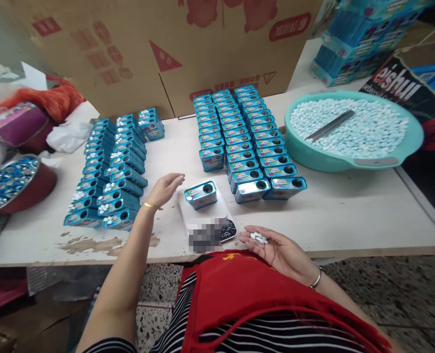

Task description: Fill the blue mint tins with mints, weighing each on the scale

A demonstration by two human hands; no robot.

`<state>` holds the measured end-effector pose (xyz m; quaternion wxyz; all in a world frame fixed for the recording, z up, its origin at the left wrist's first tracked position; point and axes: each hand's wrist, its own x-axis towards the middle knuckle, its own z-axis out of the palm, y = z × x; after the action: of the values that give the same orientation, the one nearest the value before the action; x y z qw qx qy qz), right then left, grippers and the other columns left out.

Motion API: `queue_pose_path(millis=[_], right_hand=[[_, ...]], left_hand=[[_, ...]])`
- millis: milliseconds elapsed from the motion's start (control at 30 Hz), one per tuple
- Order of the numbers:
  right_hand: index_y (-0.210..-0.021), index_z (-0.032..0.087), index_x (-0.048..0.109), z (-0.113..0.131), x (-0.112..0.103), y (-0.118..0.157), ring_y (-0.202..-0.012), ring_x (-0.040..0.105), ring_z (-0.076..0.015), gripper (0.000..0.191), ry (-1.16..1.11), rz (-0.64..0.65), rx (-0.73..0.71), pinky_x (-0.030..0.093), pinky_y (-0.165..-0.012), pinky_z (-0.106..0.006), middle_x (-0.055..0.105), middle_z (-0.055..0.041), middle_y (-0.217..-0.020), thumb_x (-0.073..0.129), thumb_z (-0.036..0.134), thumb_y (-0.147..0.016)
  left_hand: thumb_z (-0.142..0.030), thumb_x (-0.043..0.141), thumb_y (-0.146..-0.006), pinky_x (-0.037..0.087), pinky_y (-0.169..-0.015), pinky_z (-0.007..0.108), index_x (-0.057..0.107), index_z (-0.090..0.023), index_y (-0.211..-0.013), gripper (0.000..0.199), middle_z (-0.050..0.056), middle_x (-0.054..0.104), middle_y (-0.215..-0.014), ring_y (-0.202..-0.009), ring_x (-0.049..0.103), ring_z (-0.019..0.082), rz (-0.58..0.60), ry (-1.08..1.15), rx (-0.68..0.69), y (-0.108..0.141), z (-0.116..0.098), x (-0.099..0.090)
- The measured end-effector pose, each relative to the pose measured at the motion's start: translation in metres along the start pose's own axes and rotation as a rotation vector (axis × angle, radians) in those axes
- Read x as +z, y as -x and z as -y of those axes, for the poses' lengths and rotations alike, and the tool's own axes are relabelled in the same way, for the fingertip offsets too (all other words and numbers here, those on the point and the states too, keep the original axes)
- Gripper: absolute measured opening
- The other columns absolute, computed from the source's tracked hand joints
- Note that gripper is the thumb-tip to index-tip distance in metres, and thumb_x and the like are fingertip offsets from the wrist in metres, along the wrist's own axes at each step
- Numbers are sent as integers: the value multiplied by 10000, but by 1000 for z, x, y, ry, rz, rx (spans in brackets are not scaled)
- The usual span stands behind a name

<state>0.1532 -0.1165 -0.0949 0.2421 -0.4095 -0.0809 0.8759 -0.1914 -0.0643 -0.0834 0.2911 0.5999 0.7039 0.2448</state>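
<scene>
A blue tin (202, 197) with a round hole in its top stands upright on a small white scale (188, 215); one white candy lies on the tin's left end. Just left of that tin is my left hand (165, 189), fingers stretched out and holding nothing. Palm up near the table's front edge, my right hand (285, 255) cradles several small white candies (259, 238). The scale's front part is blurred over.
Rows of blue tins (239, 132) stand right of centre. More tins (124, 174), many topped with candies, fill the left. A turquoise basin (324, 159) of candies holds a metal strip (329, 126). A red bowl (43, 181) contains blue lids. Behind stands a cardboard box (129, 29).
</scene>
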Motion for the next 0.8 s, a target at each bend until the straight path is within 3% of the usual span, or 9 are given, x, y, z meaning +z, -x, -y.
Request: queue_pose_path(millis=[100, 200, 233, 333, 433, 533, 800], right_hand=[[-1008, 91, 642, 0, 3, 0, -995, 671, -188, 211, -3, 11, 7, 500, -929, -284, 710, -146, -1020, 560, 163, -828], [-1017, 78, 630, 0, 17, -1, -1052, 648, -200, 214, -36, 58, 18, 490, -945, -295, 696, -156, -1069, 537, 153, -840], [-1023, 72, 626, -1, 23, -2, -1065, 642, -200, 217, -53, 85, 28, 483, -953, -298, 690, -156, -1085, 526, 150, -846], [-1029, 78, 616, -6, 41, -6, -1040, 647, -177, 216, -129, 182, 70, 483, -938, -290, 692, -136, -1076, 506, 151, -858], [-1024, 122, 614, -14, 49, -11, -833, 673, -105, 194, -216, 236, 98, 508, -833, -226, 714, -60, -936, 512, 164, -865], [-1031, 148, 617, -21, 50, -12, -699, 642, -65, 194, -277, 245, 81, 501, -774, -179, 704, -10, -857, 513, 165, -869], [-1053, 171, 595, -17, 49, -6, -927, 666, -170, 220, -282, 230, 87, 501, -873, -329, 714, -36, -946, 490, 196, -860]], left_hand=[[-514, 412, -886, 473, -847, 305, 607, -141, -1058, 455, 100, 650, -1025, -911, 603, 179, -180, 9, 32, 42, -12, 0], [-399, 490, -893, 477, -751, 289, 611, -181, -1010, 276, 55, 631, -917, -770, 567, 139, -404, -71, 158, 86, -43, 11], [-364, 526, -882, 478, -712, 280, 609, -197, -993, 217, 40, 622, -877, -727, 552, 128, -394, -89, 223, 99, -56, 18], [-280, 551, -875, 505, -709, 282, 565, -233, -1108, 238, 59, 607, -940, -809, 579, 147, -121, -43, 424, 123, -92, 43], [-229, 487, -901, 518, -785, 307, 536, -235, -1162, 266, 85, 571, -1010, -921, 579, 168, 36, -53, 461, 128, -112, 68], [-203, 448, -906, 518, -780, 319, 568, -207, -1029, 172, 87, 554, -983, -903, 569, 176, 48, -109, 467, 123, -115, 85], [-170, 465, -874, 509, -737, 301, 528, -169, -926, 81, 81, 548, -926, -846, 547, 176, -5, -220, 523, 119, -116, 101]])
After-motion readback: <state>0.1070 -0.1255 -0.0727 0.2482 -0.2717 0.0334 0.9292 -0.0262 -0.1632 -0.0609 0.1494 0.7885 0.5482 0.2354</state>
